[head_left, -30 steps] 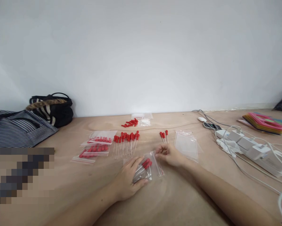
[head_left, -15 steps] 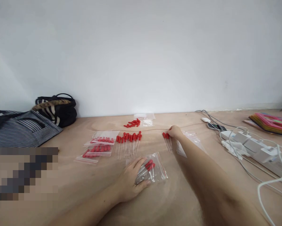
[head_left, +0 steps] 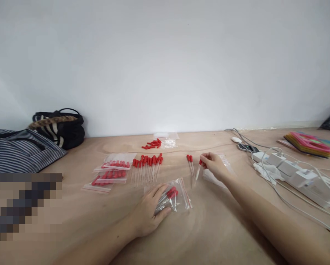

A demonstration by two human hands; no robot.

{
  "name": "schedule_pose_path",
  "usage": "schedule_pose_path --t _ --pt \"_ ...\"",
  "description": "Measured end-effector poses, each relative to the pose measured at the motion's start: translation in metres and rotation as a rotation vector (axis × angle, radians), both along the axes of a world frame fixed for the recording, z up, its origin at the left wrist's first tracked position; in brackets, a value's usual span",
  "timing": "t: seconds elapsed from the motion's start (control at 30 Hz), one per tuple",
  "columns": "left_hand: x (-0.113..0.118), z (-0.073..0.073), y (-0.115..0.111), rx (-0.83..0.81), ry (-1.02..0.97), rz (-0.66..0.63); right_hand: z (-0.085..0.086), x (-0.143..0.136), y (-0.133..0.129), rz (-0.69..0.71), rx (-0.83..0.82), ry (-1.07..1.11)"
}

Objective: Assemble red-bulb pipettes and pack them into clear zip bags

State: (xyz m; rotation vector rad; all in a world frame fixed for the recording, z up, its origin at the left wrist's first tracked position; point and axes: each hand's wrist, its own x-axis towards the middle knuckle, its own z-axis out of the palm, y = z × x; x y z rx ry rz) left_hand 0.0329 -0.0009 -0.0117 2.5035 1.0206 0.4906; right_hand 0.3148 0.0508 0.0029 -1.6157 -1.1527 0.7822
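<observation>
My right hand [head_left: 211, 162] pinches a dropper [head_left: 198, 172] by its red bulb, the clear tube slanting down toward the table. Just left of it lie two more red-bulbed droppers [head_left: 190, 159]. My left hand [head_left: 151, 209] rests with fingers spread on a clear zip bag [head_left: 184, 197], which has several droppers [head_left: 171, 192] inside. Beyond that bag is a row of loose droppers [head_left: 148, 161], bulbs facing the wall. Filled zip bags [head_left: 113, 173] overlap to the left of the row. Partly behind my right hand lies another clear bag [head_left: 218, 180].
Loose red bulbs [head_left: 151, 144] and clear tubes [head_left: 169, 142] lie near the wall. A power strip [head_left: 305, 180] with chargers and white cables runs along the right. Colourful flat sheets [head_left: 311, 143] are stacked behind it. Striped and black bags [head_left: 68, 129] stand at the left.
My right hand has lifted one dropper from the small group and drawn it right and nearer to me. My left hand stays on the bag. The view has shifted slightly.
</observation>
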Motion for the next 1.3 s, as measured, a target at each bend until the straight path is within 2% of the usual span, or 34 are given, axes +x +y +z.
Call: schedule_pose_path --t 0.13,0.3,0.4,0.5,0.63,0.77,0.83,0.9,0.97,1.1,1.23,1.27,1.3 --pt "0.0 0.001 0.0 0.003 -0.008 -0.006 -0.013 -0.019 -0.02 0.011 0.036 0.207" --pt "0.001 0.005 -0.002 0.0 0.006 0.008 -0.017 -0.033 -0.027 -0.002 0.041 0.353" --pt "0.002 0.007 -0.002 -0.005 0.015 0.015 -0.017 -0.044 -0.033 -0.008 0.003 0.494" --pt "0.002 0.007 -0.002 0.009 0.018 0.005 -0.018 -0.056 -0.042 0.047 -0.089 0.638" --pt "0.001 0.004 -0.001 0.04 0.023 -0.005 -0.018 -0.062 -0.051 0.233 -0.177 0.584" --pt "0.001 0.003 -0.001 0.046 0.015 -0.008 -0.014 -0.057 -0.056 0.575 -0.252 0.357" --pt "0.002 0.004 -0.001 0.043 0.002 -0.01 -0.012 -0.057 -0.056 0.707 -0.241 0.278" --pt "0.002 0.004 -0.002 0.039 -0.004 -0.01 -0.013 -0.06 -0.055 0.76 -0.206 0.214" --pt "0.003 0.005 -0.002 0.038 -0.009 -0.001 -0.016 -0.066 -0.053 0.725 -0.18 0.162" --pt "0.003 0.007 -0.003 0.038 -0.018 0.009 -0.024 -0.075 -0.048 0.563 -0.147 0.113" --pt "0.003 0.006 -0.002 0.037 -0.028 -0.013 -0.023 -0.063 -0.034 0.525 -0.208 0.04" --pt "0.003 0.005 -0.002 0.037 -0.031 -0.016 -0.02 -0.056 -0.027 0.466 -0.2 -0.022" --pt "0.003 0.005 -0.001 0.038 -0.033 -0.018 -0.017 -0.049 -0.018 0.348 -0.145 -0.14"
